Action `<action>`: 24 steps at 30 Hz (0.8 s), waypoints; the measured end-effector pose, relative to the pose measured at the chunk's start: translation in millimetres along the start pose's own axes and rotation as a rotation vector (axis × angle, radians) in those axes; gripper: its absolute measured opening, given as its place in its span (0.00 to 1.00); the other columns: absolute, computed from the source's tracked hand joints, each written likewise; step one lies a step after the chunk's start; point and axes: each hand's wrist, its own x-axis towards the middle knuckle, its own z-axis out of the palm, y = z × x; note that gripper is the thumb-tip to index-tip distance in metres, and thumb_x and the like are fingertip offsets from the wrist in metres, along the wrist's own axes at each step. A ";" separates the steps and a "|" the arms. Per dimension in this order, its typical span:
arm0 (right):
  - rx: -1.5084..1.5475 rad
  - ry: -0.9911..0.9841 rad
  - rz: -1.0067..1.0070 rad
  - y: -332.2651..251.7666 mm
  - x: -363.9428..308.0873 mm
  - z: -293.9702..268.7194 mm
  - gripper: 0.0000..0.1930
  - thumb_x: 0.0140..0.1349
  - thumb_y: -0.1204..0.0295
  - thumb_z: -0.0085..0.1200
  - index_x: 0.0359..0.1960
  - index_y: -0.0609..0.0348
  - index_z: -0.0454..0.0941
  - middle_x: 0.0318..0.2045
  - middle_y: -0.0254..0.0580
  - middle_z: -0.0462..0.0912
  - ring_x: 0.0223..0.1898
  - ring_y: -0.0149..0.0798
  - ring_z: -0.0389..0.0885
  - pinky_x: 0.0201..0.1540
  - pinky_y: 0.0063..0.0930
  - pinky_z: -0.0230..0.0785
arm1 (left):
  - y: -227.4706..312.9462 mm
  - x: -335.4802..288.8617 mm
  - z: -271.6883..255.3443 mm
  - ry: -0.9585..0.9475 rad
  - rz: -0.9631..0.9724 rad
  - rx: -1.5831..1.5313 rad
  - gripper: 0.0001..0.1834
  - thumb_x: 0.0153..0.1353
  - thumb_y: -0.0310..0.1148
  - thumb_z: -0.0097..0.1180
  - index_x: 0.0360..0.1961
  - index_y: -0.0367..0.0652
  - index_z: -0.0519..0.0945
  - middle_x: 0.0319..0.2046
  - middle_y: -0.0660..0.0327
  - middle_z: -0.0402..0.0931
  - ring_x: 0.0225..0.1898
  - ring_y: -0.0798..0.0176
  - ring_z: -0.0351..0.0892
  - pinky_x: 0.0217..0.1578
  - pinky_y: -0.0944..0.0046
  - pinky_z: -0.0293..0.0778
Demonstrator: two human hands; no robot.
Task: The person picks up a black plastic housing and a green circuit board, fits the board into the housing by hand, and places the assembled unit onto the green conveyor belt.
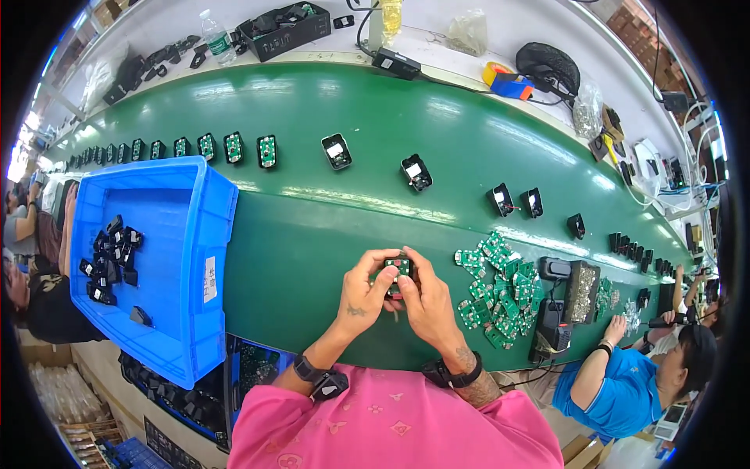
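My left hand (369,287) and my right hand (425,294) are closed around one small black plastic housing with a green circuit board (401,266) in it. Both thumbs press on the board's face; the fingers wrap the sides, and the underside is hidden. A bit of reddish pink shows at the lower end, too small to make out. Right of my hands lies a loose pile of green circuit boards (512,291). Beyond them, a row of black housings crosses the green bench; those at the left, such as one housing (266,152), hold green boards.
A blue bin (211,234) with several black parts stands at the left. Past the board pile are a black device (553,328) and a box of small metal pieces (582,292). A person in blue (617,391) works at the right. A shelf with a bottle (217,39) runs behind.
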 end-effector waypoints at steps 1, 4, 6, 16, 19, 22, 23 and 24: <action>0.001 0.001 0.001 0.3 -0.4 1.5 0.21 0.69 0.73 0.49 0.62 0.64 0.66 0.31 0.47 0.80 0.28 0.39 0.81 0.34 0.32 0.74 | -0.9 0.8 -0.8 0.018 0.005 0.019 0.16 0.72 0.35 0.48 0.54 0.35 0.73 0.36 0.57 0.80 0.24 0.72 0.80 0.21 0.72 0.76; -0.060 -0.019 -0.028 3.8 -1.5 3.5 0.22 0.69 0.73 0.48 0.63 0.63 0.66 0.29 0.44 0.79 0.28 0.38 0.80 0.35 0.30 0.74 | 6.8 -0.1 -0.2 0.030 -0.105 0.000 0.16 0.72 0.34 0.49 0.55 0.35 0.73 0.37 0.57 0.80 0.26 0.71 0.80 0.22 0.73 0.76; -0.010 -0.031 -0.009 8.5 -1.7 2.9 0.23 0.69 0.75 0.48 0.65 0.63 0.65 0.28 0.42 0.77 0.29 0.34 0.80 0.34 0.29 0.74 | 0.3 2.0 -2.6 -0.008 -0.058 -0.007 0.16 0.72 0.34 0.48 0.56 0.35 0.72 0.38 0.57 0.80 0.28 0.70 0.81 0.23 0.72 0.78; 0.064 -0.026 0.125 8.9 11.4 -8.5 0.23 0.67 0.73 0.52 0.63 0.62 0.68 0.34 0.50 0.80 0.30 0.42 0.80 0.36 0.36 0.75 | 7.5 12.8 -5.4 -0.190 -0.180 -0.089 0.19 0.73 0.30 0.43 0.62 0.37 0.66 0.46 0.53 0.76 0.36 0.65 0.82 0.29 0.69 0.83; -0.058 0.022 0.022 15.3 26.2 -12.1 0.23 0.67 0.74 0.52 0.63 0.62 0.69 0.28 0.37 0.77 0.29 0.28 0.77 0.35 0.25 0.74 | 3.9 31.6 -3.7 -0.191 -0.172 -0.116 0.18 0.73 0.30 0.42 0.61 0.37 0.67 0.46 0.54 0.76 0.36 0.66 0.81 0.28 0.69 0.83; -0.048 0.062 -0.018 13.1 52.4 -18.5 0.24 0.66 0.74 0.53 0.64 0.62 0.69 0.31 0.37 0.79 0.30 0.27 0.76 0.36 0.25 0.73 | 4.0 63.9 3.0 -0.133 -0.048 -0.028 0.17 0.73 0.30 0.43 0.60 0.37 0.69 0.46 0.55 0.76 0.37 0.67 0.81 0.28 0.70 0.82; 0.006 0.077 -0.040 8.5 62.0 -21.5 0.24 0.66 0.73 0.53 0.64 0.61 0.69 0.36 0.44 0.80 0.32 0.34 0.79 0.38 0.29 0.74 | 7.2 75.7 5.5 -0.123 0.081 -0.009 0.17 0.73 0.31 0.44 0.59 0.37 0.70 0.46 0.56 0.77 0.38 0.68 0.80 0.28 0.70 0.82; 0.060 0.100 -0.060 8.4 72.7 -25.1 0.25 0.66 0.72 0.53 0.65 0.60 0.68 0.41 0.52 0.81 0.35 0.41 0.83 0.41 0.33 0.76 | 14.4 87.2 8.2 -0.142 0.109 0.000 0.17 0.73 0.31 0.44 0.59 0.37 0.70 0.46 0.56 0.77 0.38 0.68 0.80 0.28 0.70 0.82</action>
